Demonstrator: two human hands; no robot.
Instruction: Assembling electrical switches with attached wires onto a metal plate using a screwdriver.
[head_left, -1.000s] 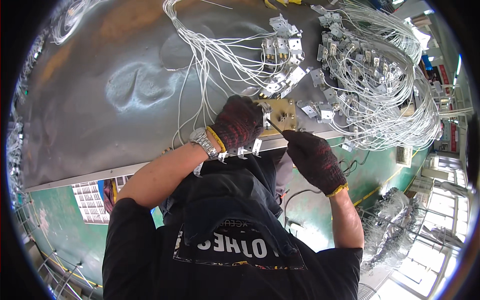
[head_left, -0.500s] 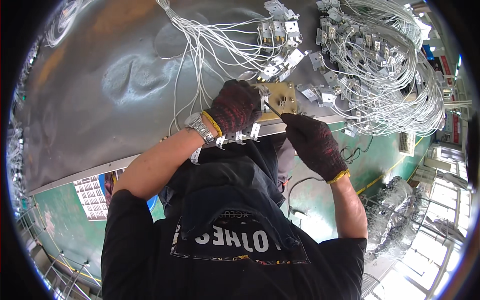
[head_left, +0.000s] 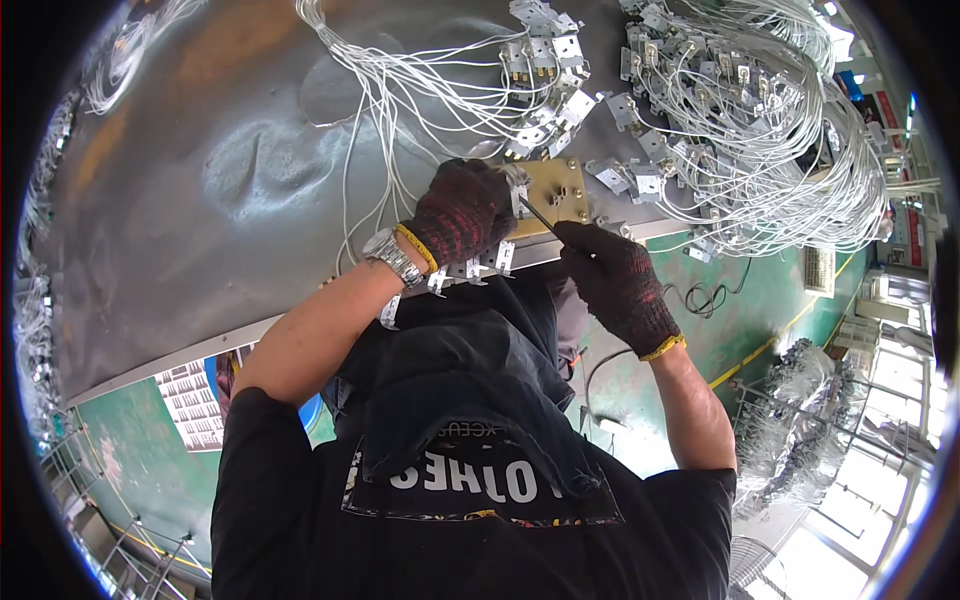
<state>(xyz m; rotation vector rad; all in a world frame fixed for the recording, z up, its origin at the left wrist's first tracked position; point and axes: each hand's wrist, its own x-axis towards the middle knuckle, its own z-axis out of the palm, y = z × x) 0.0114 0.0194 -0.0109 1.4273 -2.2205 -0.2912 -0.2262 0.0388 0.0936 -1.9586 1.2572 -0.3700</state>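
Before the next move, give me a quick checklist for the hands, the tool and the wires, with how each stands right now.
1. Right hand gripping the thin dark rod: ok.
2. Rod aimed at the small metal piece on the yellowish plate: ok; whether it touches, cannot tell.
3. Left hand holding the metal piece firmly: cannot tell; the hand is right beside it, but the fingertips are hidden.
4. Gloves on both hands: ok.
5. White wires clear of the left hand: not ok; several run down close to its wrist.
6. Plate fastened to the table: cannot tell.
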